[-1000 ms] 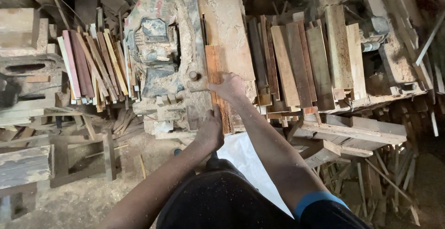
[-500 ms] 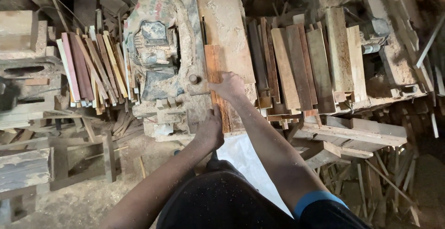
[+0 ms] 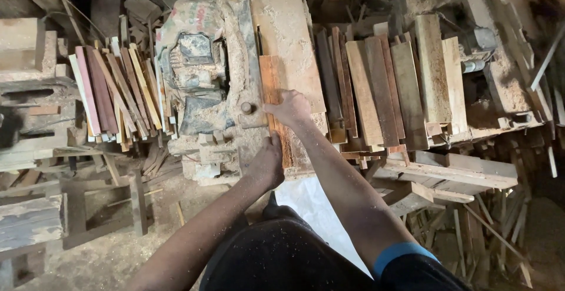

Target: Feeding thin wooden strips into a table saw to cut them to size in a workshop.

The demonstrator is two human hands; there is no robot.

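A narrow board (image 3: pixel 272 91) lay on the saw table (image 3: pixel 294 38), motor (image 3: pixel 197 79) at its left, stacked planks (image 3: pixel 394 85) at its right.

Both arms reach forward toward twelve o'clock, forearms bare. The right hand (image 3: pixel 291 107) lies farther out, palm down, fingers curled. The left hand (image 3: pixel 268 163) sits nearer, at its seven o'clock, knuckles up, fingers bent.

The reddish wooden strip (image 3: pixel 272 91) under both hands is bare, matt, rough-sawn wood. The machine table (image 3: pixel 288 38) beneath it looks like dull, worn metal powdered with pale sawdust. The motor (image 3: pixel 197 79) beside it is grimy, dust-caked metal. The stacked boards (image 3: pixel 388 85) are unfinished wood, dry and coarse; the thin slats (image 3: pixel 112 97) show faded, matt colour. The floor (image 3: pixel 112 255) is dusty.
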